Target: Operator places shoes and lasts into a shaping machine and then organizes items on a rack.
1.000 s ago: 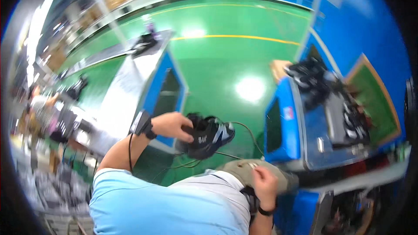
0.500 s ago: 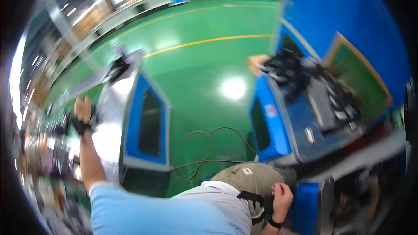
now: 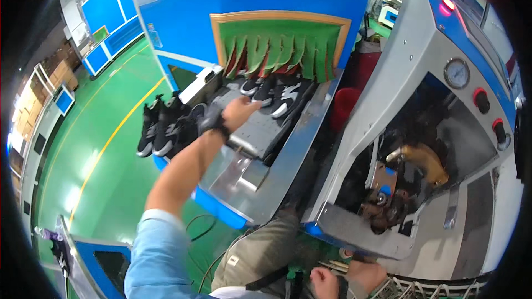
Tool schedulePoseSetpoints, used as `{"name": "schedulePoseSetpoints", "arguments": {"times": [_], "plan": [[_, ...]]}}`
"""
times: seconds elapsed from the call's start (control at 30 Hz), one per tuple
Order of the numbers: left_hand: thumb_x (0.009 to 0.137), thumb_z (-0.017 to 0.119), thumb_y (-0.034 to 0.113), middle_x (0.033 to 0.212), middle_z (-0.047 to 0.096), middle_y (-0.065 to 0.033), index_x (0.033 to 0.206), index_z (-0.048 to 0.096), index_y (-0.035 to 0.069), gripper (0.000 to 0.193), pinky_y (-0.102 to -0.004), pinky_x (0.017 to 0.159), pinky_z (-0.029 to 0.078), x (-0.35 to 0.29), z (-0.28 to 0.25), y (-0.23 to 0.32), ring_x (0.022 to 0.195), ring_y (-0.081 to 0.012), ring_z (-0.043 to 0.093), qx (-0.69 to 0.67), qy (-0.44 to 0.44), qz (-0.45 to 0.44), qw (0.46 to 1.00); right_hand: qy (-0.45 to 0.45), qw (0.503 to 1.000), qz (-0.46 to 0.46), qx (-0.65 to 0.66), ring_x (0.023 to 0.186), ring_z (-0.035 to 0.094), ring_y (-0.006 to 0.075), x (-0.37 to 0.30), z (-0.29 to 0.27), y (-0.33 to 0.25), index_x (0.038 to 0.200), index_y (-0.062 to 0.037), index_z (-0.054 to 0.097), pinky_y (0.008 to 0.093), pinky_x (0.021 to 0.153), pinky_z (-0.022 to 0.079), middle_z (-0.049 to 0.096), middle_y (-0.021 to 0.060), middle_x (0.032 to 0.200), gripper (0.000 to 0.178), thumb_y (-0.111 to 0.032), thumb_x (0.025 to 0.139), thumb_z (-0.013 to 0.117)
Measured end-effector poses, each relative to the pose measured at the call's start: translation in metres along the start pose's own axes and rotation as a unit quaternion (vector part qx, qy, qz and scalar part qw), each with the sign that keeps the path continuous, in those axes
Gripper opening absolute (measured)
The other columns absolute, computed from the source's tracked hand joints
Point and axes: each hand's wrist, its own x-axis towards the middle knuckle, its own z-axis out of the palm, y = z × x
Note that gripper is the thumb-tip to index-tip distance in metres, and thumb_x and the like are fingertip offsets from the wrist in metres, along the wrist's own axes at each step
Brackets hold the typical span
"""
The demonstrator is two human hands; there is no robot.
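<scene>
My left hand [image 3: 238, 112], with a black band at the wrist, reaches out over a grey conveyor belt [image 3: 252, 133], fingers apart and holding nothing. Its fingertips are just short of several black-and-white sneakers [image 3: 272, 91] lying on the belt below a green flap curtain [image 3: 277, 50] of a blue machine. More black sneakers [image 3: 163, 124] stand in a row on the ledge to the left of my forearm. My right hand [image 3: 324, 283] is low by my hip at the bottom edge, fingers curled, with nothing visible in it.
A grey machine [image 3: 421, 39] with a round gauge [image 3: 457, 72] and red knobs [image 3: 479, 97] stands to the right, its open bay holding brown parts. A red bin [image 3: 349, 105] sits between the machines. A steel chute [image 3: 244, 174] slopes toward me. Green floor with a yellow line lies left.
My view has swung from the green floor and the left table onto the blue machine. My left arm, out to the left before, now stretches over the belt toward the sneakers.
</scene>
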Motion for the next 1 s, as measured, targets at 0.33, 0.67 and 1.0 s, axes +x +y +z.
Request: {"name": "schedulePoseSetpoints", "arguments": {"times": [0.33, 0.67, 1.0], "plan": [[0.072, 0.081, 0.051, 0.119, 0.059, -0.0304, 0.122, 0.051, -0.01, 0.085, -0.0518, 0.102, 0.044, 0.09, 0.159, 0.052, 0.119, -0.0455, 0.052, 0.114, 0.174, -0.077, 0.975, -0.112, 0.971, 0.211, 0.017, 0.103, 0.06, 0.0274, -0.028, 0.043, 0.095, 0.131, -0.0068, 0.056, 0.0415, 0.09, 0.049, 0.065, 0.0168, 0.108, 0.04, -0.033, 0.101, 0.06], [0.059, 0.091, 0.042, 0.109, 0.071, -0.0225, 0.115, 0.061, -0.005, 0.08, -0.0381, 0.088, 0.055, 0.08, 0.112, 0.047, 0.103, -0.0322, 0.07, -0.065, 0.061, -0.122, 0.989, -0.188, 0.966, 0.156, -0.085, 0.096, 0.065, 0.0263, 0.011, 0.033, 0.065, 0.135, -0.0091, 0.056, 0.0391, 0.087, 0.051, 0.067, 0.0157, 0.109, 0.046, -0.039, 0.099, 0.061], [0.072, 0.087, 0.0, 0.129, 0.057, -0.0129, 0.132, 0.043, -0.001, 0.075, -0.0358, 0.106, 0.045, -0.137, 0.01, 0.065, 0.12, -0.0199, 0.056, -0.365, -0.064, 0.217, 0.903, -0.105, 0.99, 0.088, -0.024, 0.107, 0.066, 0.0383, -0.007, -0.001, -0.042, 0.132, -0.0039, 0.061, 0.045, 0.089, 0.054, 0.067, 0.0196, 0.122, 0.045, -0.037, 0.102, 0.057]]}}
